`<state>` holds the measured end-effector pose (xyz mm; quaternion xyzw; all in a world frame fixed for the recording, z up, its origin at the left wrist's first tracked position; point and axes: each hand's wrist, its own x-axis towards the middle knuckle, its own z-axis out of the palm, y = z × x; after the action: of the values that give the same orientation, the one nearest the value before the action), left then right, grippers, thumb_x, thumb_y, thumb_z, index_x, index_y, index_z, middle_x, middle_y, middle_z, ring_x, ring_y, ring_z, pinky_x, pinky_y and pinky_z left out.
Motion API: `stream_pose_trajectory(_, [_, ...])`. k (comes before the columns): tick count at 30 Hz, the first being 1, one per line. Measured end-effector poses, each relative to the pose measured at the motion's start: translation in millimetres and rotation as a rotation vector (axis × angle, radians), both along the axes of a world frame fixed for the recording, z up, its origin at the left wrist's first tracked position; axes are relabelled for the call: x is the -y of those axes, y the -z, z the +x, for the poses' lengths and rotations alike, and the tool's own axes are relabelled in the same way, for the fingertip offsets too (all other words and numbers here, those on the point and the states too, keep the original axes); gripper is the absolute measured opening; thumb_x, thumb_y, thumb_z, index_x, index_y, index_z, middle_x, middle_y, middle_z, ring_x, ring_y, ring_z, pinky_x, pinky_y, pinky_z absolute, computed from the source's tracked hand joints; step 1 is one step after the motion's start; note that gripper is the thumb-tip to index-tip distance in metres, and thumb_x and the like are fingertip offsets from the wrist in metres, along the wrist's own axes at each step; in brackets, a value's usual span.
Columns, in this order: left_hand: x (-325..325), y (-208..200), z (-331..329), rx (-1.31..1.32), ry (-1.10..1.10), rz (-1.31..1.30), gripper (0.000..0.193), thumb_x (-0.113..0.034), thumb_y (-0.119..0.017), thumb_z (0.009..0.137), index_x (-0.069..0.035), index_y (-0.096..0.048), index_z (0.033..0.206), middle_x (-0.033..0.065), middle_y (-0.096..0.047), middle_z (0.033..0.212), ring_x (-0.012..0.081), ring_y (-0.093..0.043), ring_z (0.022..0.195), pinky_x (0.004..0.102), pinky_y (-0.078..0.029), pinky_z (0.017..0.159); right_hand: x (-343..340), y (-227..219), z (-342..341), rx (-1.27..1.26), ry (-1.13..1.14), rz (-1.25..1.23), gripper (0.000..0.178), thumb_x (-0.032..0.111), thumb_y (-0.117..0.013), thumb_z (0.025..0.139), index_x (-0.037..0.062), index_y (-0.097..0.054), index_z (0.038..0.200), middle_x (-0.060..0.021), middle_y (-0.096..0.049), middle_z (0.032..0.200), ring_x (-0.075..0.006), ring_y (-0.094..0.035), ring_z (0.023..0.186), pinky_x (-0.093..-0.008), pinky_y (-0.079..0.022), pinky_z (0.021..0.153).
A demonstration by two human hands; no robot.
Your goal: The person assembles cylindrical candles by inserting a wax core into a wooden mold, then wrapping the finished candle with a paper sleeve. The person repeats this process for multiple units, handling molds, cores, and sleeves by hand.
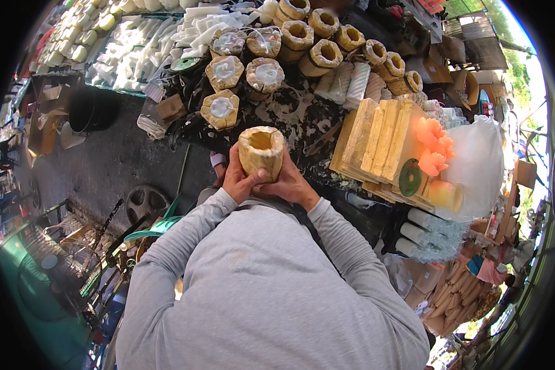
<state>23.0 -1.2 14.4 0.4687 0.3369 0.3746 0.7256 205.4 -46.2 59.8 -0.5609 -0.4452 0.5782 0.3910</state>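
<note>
A yellowish mould (253,163) with angular sides and a hollow opening in its top stands upright in front of my body. My left hand (238,179) wraps round its left side, the thumb lying across the front. Round the right side and lower part is my right hand (293,183), its fingers partly hidden behind the mould. Just beyond, on the dark worktable, a similar mould (211,111) is filled with whitish material at its top. Several more filled moulds (265,86) stand behind it, and hollow-topped moulds (319,68) are grouped to the far right.
To the right are stacked yellowish slabs (367,139), an orange flower-shaped piece (433,148), a green disc (410,177) and a clear plastic bag (478,160). White pieces (129,52) are heaped far left, near a black bucket (95,110). A fan (58,280) stands at lower left.
</note>
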Motion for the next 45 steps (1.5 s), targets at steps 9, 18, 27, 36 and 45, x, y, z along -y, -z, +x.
stream_pose_trajectory(9, [-58, 40, 15, -0.285, 0.194, 0.457, 0.133, -0.045, -0.104, 0.067, -0.005, -0.018, 0.161, 0.0171, -0.05, 0.151, 0.032, -0.051, 0.142, 0.047, -0.042, 0.12, -33, 102, 24, 0.486, 0.091, 0.401, 0.118, 0.027, -0.104, 0.064, 0.0068, -0.035, 0.158, -0.0173, -0.062, 0.143, -0.034, -0.064, 0.131, -0.0428, -0.053, 0.109])
stream_pose_trajectory(18, [-53, 104, 38, -0.3, -0.016, 0.576, 0.129, -0.035, -0.105, 0.064, -0.002, -0.026, 0.16, 0.0249, -0.048, 0.156, 0.037, -0.056, 0.141, 0.0479, -0.046, 0.118, -33, 158, 35, 0.557, 0.106, 0.573, 0.113, 0.016, -0.097, 0.073, 0.0064, -0.028, 0.162, -0.0194, -0.057, 0.149, -0.0345, -0.063, 0.134, -0.0429, -0.052, 0.111])
stream_pose_trajectory(27, [-57, 129, 45, -0.169, -0.075, 0.704, 0.134, -0.04, -0.106, 0.062, -0.004, -0.025, 0.162, 0.0273, -0.047, 0.157, 0.0391, -0.056, 0.141, 0.0482, -0.049, 0.115, -26, 168, 28, 0.237, 0.135, 0.505, 0.131, 0.013, -0.103, 0.066, 0.0104, -0.017, 0.165, -0.014, -0.05, 0.152, -0.0288, -0.055, 0.14, -0.0401, -0.043, 0.118])
stream_pose_trajectory(36, [-55, 146, 45, -0.125, -0.06, 0.701, 0.132, -0.036, -0.105, 0.064, -0.005, -0.022, 0.162, 0.0269, -0.046, 0.157, 0.0391, -0.057, 0.14, 0.048, -0.049, 0.116, -31, 131, 40, 0.244, 0.023, 0.343, 0.123, 0.003, -0.094, 0.068, 0.0084, -0.019, 0.165, -0.0187, -0.056, 0.146, -0.0359, -0.055, 0.14, -0.0425, -0.043, 0.119])
stream_pose_trajectory(45, [-61, 142, 43, -0.118, -0.021, 0.701, 0.126, -0.026, -0.104, 0.065, -0.005, -0.023, 0.159, 0.0261, -0.052, 0.15, 0.0375, -0.062, 0.134, 0.0471, -0.051, 0.113, -77, 97, 116, 1.278, 0.26, 0.231, 0.058, 0.002, -0.071, 0.089, -0.0023, -0.055, 0.145, -0.0262, -0.064, 0.129, -0.0439, -0.063, 0.117, -0.0524, -0.047, 0.109])
